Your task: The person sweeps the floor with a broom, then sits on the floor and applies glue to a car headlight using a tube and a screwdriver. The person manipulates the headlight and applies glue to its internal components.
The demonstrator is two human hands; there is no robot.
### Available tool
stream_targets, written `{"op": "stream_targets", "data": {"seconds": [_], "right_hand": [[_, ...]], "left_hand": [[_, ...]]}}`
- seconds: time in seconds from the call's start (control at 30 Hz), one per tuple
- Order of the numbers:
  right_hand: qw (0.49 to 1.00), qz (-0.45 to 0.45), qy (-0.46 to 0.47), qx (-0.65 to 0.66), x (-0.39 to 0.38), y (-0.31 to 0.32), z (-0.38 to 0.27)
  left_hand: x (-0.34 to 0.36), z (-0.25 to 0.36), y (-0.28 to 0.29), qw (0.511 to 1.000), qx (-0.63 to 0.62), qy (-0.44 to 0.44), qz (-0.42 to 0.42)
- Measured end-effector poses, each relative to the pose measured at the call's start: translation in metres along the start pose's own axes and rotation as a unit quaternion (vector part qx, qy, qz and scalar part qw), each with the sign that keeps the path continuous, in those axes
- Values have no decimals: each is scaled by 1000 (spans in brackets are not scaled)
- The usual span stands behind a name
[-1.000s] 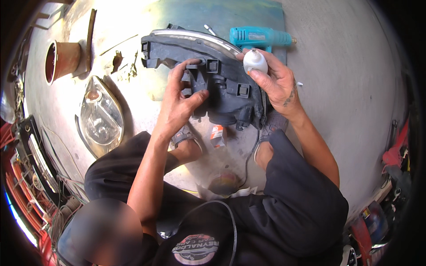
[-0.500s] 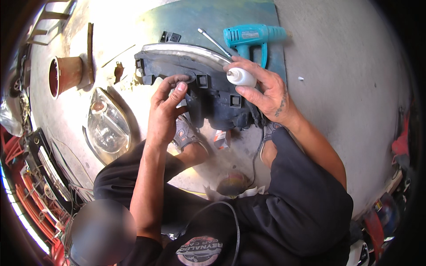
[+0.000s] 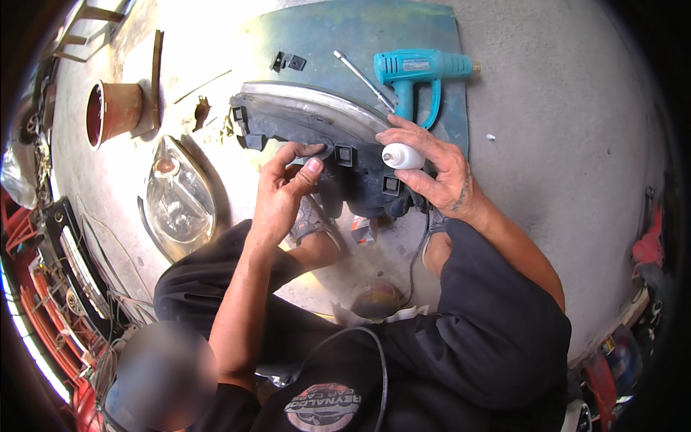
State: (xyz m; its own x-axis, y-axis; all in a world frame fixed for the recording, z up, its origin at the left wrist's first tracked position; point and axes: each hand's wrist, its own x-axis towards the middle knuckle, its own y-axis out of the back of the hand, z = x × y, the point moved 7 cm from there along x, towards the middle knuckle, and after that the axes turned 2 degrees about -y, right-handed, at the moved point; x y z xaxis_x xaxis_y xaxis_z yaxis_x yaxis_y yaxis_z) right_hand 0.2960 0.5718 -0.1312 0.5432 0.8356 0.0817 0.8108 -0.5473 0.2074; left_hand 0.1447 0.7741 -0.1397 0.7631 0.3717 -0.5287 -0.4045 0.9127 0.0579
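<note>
A dark car headlight housing point(image 3: 277, 115) with a clear curved rim stands in front of me, its back side toward me. My left hand point(image 3: 282, 189) is at its near side. The index finger presses a small round tab beside a square mount, with the thumb close below and the other fingers curled. My right hand point(image 3: 445, 169) holds a small white bottle point(image 3: 407, 156) between thumb and fingers, over the right part of the housing. The bottle's narrow tip is uncapped and points left, apart from the tab.
A teal heat gun point(image 3: 425, 66) and a metal rod point(image 3: 363, 81) lie on a greenish panel point(image 3: 345, 29) beyond the housing. A small white cap point(image 3: 491, 137) is on the floor at right. Left are another headlight point(image 3: 180, 191) and a reddish-brown bucket point(image 3: 121, 111). A black cable point(image 3: 421, 252) runs between my feet.
The whole view has shifted, so things appear lower and slightly right. The bottle has come slightly nearer the tab, its tip turned more toward me. Both hands keep their hold.
</note>
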Motion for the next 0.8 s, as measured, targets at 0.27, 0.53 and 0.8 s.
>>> {"op": "stream_targets", "data": {"seconds": [0.27,0.53,0.8], "right_hand": [[1000,-8,-2,-5,-3,2,-6],[1000,-9,8,-2,-3,0,-3],[999,-33,17,2,-2,-5,-1]], "left_hand": [[-7,87,10,841,485,-229,71],[27,79,13,826,475,-288,-94],[33,72,16,790,511,-322,-108]]}}
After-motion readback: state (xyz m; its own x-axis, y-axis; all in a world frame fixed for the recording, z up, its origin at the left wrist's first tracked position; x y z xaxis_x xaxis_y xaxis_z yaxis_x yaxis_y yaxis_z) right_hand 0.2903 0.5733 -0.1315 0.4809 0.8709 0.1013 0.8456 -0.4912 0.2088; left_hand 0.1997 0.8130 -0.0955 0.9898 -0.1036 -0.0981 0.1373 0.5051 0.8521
